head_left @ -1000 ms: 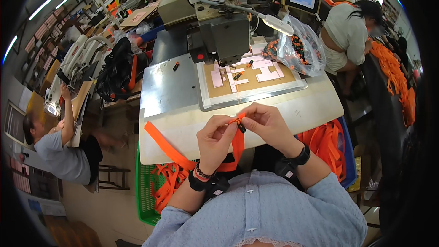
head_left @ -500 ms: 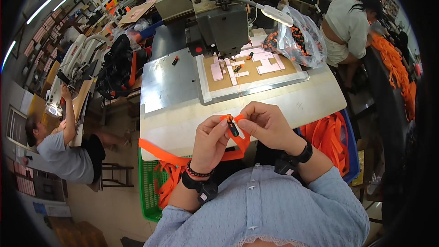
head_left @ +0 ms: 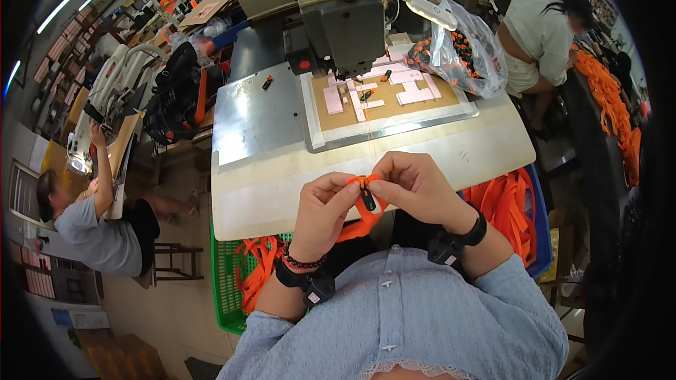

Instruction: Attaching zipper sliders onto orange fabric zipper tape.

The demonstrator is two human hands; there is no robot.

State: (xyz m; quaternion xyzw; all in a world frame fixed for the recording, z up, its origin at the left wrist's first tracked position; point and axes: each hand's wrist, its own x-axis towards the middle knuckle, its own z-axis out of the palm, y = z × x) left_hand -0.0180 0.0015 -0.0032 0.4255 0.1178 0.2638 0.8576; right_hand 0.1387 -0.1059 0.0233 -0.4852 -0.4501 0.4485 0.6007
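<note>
My left hand [head_left: 322, 212] and my right hand [head_left: 417, 188] meet just in front of the table edge, both with thumb and fingers pinched. Between them they grip a bright orange webbing strap [head_left: 361, 228], looped at the top. A small black piece with an orange end [head_left: 368, 200] hangs at that loop between my thumbs; its exact kind is unclear. Below my hands the strap curves down and leftward behind my left wrist. Beyond them, a sewing machine head [head_left: 341, 36] stands over a brown template board [head_left: 415, 114] with pink pieces and similar small black pieces.
The pale worktable [head_left: 243, 204] spreads around the board, with one loose black piece [head_left: 267, 82] at its left. A plastic bag [head_left: 486, 63] of black-and-orange pieces lies at right. A green basket [head_left: 224, 295] and a blue bin [head_left: 542, 239] hold orange straps. Co-workers sit on both sides.
My fingers have drawn closer together at the loop around the black piece. The strap's tail, which lay across the table's front left edge, has slipped out of sight there.
</note>
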